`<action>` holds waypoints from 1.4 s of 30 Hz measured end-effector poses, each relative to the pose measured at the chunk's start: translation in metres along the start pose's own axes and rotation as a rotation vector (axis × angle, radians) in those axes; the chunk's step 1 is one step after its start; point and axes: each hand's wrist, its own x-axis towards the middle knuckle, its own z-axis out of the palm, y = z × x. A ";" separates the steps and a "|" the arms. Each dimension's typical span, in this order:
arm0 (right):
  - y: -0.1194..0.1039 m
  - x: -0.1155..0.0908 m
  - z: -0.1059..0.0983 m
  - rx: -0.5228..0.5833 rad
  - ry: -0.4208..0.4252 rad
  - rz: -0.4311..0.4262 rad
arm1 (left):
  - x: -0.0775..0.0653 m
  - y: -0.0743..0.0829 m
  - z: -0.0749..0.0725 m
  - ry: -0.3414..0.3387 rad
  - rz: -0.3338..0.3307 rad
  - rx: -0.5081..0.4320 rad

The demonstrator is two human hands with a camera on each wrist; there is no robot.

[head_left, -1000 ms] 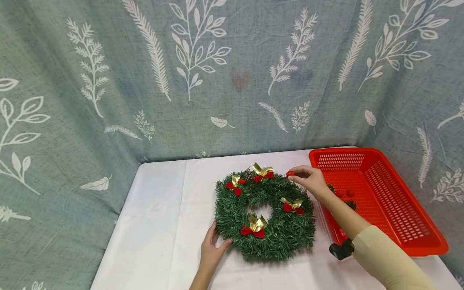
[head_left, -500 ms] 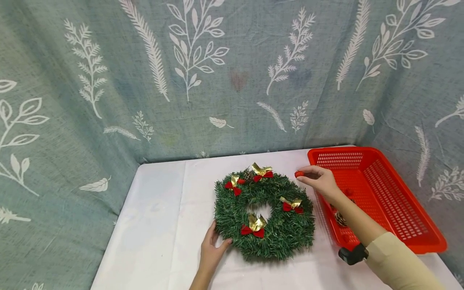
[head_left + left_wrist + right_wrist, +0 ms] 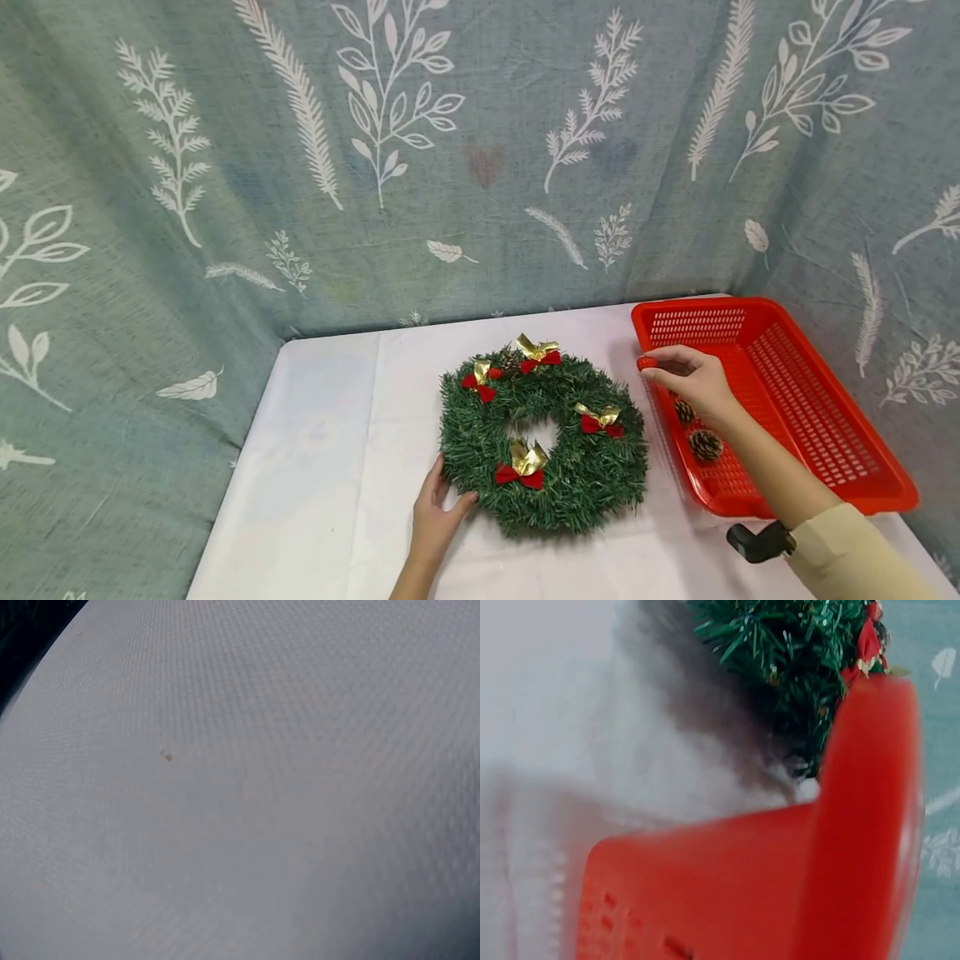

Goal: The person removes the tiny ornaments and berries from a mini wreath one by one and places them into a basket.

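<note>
In the head view, a green Christmas wreath (image 3: 596,479) with gold-and-red bows, a pine cone (image 3: 511,360) and a small red piece (image 3: 494,373) on it lies on the white-covered table. My left hand (image 3: 435,517) holds its lower left edge, with thumb and fingers spread against the greenery. My right hand (image 3: 697,382) pinches a small, round, ridged red ornament (image 3: 646,362) between thumb and fingertips, above the near left rim of the red basket (image 3: 847,392). Neither hand shows in the wrist views; the right wrist view has the basket rim (image 3: 862,825) close up and the wreath (image 3: 780,660) beyond.
Pine cones (image 3: 706,446) lie in the basket's left side, partly behind my right forearm. A patterned grey-green curtain (image 3: 480,167) hangs behind and beside the table. White tablecloth (image 3: 322,458) stretches left of the wreath. A black wrist device (image 3: 759,542) sits at my right sleeve.
My right hand has moved right with the red ornament, from the wreath's upper right edge to the basket. More pine cones show in the basket. The left hand stays at the wreath.
</note>
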 end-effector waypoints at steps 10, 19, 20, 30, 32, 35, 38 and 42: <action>-0.001 -0.011 -0.025 -0.014 0.010 0.052 | 0.000 0.001 -0.001 0.004 0.008 0.000; 0.004 -0.019 -0.043 -0.010 0.011 0.044 | 0.000 0.000 -0.001 0.008 -0.003 -0.007; 0.005 -0.021 -0.045 -0.007 0.009 0.051 | -0.001 0.000 -0.001 0.009 -0.008 -0.005; 0.021 -0.032 -0.064 -0.055 -0.007 0.118 | -0.007 0.034 -0.005 -0.011 -0.016 0.011; 0.025 -0.034 -0.068 -0.066 -0.018 0.115 | -0.007 0.037 -0.005 -0.017 -0.036 0.000; 0.031 -0.037 -0.074 -0.067 -0.023 0.120 | -0.007 0.038 -0.006 -0.020 -0.045 -0.004; 0.034 -0.040 -0.082 -0.104 -0.039 0.140 | -0.007 0.038 -0.006 -0.017 -0.044 -0.013; 0.038 -0.041 -0.093 -0.183 -0.073 0.167 | -0.007 0.036 -0.005 -0.016 -0.018 -0.020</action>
